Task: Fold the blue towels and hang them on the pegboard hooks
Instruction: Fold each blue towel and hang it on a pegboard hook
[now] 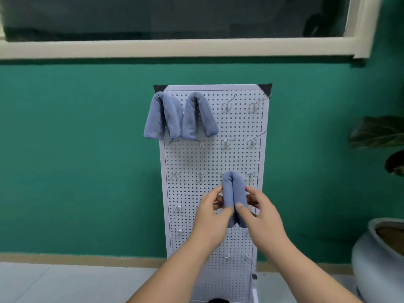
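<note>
A white pegboard (190, 158) stands against the green wall, with metal hooks (228, 104) in rows. Two folded blue towels hang over hooks in its top row: one at the far left (160, 117), another (200, 115) just right of it. A third folded blue towel (234, 197) is doubled over in front of the board's middle right. My left hand (213, 217) grips its left half and my right hand (261, 212) grips its right half, thumbs toward me. Whether its top fold sits on a hook is hidden.
A pale ceramic pot (376, 259) with a dark-leaved plant (378, 133) stands at the right. A window with a cream frame (175, 49) runs above. The pegboard's foot rests on a light floor (65, 283) by a tan skirting.
</note>
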A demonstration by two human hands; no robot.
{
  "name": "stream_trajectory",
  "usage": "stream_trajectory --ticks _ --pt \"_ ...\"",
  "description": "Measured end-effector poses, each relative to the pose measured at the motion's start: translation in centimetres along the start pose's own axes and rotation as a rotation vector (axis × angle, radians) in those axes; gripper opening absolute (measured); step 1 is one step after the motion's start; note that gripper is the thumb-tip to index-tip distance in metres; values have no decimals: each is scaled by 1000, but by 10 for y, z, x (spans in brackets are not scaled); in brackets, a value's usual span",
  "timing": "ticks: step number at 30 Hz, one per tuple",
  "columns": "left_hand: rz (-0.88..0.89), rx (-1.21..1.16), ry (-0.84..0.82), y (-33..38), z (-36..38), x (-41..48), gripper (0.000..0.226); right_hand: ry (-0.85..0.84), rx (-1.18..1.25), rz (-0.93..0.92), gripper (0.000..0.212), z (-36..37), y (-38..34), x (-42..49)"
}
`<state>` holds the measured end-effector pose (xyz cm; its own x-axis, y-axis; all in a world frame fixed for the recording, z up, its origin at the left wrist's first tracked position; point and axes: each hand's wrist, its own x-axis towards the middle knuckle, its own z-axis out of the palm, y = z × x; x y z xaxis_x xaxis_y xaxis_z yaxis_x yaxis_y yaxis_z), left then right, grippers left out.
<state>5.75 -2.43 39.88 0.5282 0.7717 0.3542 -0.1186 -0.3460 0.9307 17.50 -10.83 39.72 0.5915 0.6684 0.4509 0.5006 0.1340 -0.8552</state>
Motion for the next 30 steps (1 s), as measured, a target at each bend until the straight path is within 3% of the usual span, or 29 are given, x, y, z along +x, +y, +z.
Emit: stream_trajectory --ticks 3,8,16,22,26,30 --pt "115 64 9 29 -3 27 49 16 -64 -95 49 -9 -25 30" --pt "293 286 86 77 -9 78 54 152 -159 -262 35 -27 -71 79" --pt "488 369 264 166 -20 140 50 399 -174 -418 35 -40 -141 155" --pt "430 541 332 187 -18 175 24 468 -274 -344 34 -37 -150 208" --pt "386 738 356 175 -6 189 23 466 -369 -259 26 -25 -131 227" --pt "442 647 411 165 -1 194 19 583 -292 -354 30 -26 -129 229"
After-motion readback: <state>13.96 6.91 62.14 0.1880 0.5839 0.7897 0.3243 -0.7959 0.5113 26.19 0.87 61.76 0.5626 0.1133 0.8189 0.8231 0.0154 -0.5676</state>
